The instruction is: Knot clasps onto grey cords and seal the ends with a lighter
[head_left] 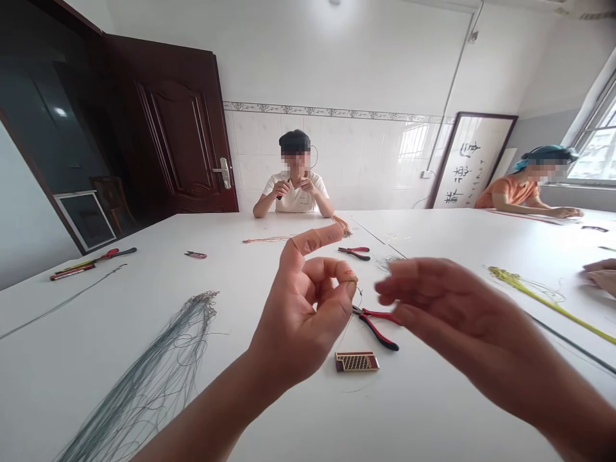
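Above the white table (289, 417), my left hand (308, 314) pinches a thin dark cord (360, 292) between thumb and fingertips, with its index finger raised. A short end with a small knot sticks out past the fingertips. My right hand (462, 327) hovers just to the right, slightly blurred, its fingers extended and the thumb apart, holding nothing that shows. Beneath the hands lie pliers (380, 328) with red and black handles, partly hidden. Nearer to me is a small patterned rectangular case (357, 362), perhaps a lighter.
A bundle of grey-green cords (158, 366) spreads at left. Farther off lie small snips (196, 255), a second pair of pliers (355, 253) and yellow cords (543, 298). One person (298, 192) sits opposite, another (514, 192) at far right. Part of someone's hand (604, 276) shows at the right edge.
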Motion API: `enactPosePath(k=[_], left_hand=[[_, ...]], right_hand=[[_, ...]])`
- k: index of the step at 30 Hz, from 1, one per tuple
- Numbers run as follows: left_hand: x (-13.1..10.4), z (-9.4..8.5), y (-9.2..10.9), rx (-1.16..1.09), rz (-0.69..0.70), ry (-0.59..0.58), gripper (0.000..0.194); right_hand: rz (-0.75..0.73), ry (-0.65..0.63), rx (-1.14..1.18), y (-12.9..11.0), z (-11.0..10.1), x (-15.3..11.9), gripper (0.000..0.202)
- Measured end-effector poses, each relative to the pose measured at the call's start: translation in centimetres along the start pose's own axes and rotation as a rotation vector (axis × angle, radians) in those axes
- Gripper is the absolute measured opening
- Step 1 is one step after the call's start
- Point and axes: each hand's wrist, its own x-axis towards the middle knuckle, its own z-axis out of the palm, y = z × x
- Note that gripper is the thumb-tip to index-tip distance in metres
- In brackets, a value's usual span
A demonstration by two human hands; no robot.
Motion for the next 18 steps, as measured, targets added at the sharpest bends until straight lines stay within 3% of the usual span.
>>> enactPosePath(k=[2, 5, 9, 13, 15, 18], left_hand=[[-0.2, 0.0, -0.1, 0.035, 0.015, -0.004, 0.042], [-0.2, 0.0, -0.4, 0.054, 0.049, -0.022, 0.043], [-0.1, 0.2, -0.9, 0.070, 0.038, -0.068, 0.044], [0.2, 0.4, -1.2, 0.000, 0.002, -0.047, 0.039], [0.4, 0.4, -1.3, -0.033, 0.012, -0.007, 0.036], [0.6, 0.4, -1.4, -0.031, 0.016, 0.044, 0.036]], right_hand=[[-0.007, -0.080, 0.135, -1.0, 2.2, 1.9, 0.026], [-0.025, -0.078, 0.185, -1.5, 3.8, 3.1, 0.025], [-0.048, -0.041, 0.189, -0.6, 3.1, 2.8, 0.022], [0.050, 0.040, 0.409, 0.9, 3.1, 2.5, 0.027], [0.114, -0.051, 0.574, 1.4, 4.1, 2.5, 0.039], [0.233, -0.320, 0.690, 1.5, 5.5, 1.7, 0.057]])
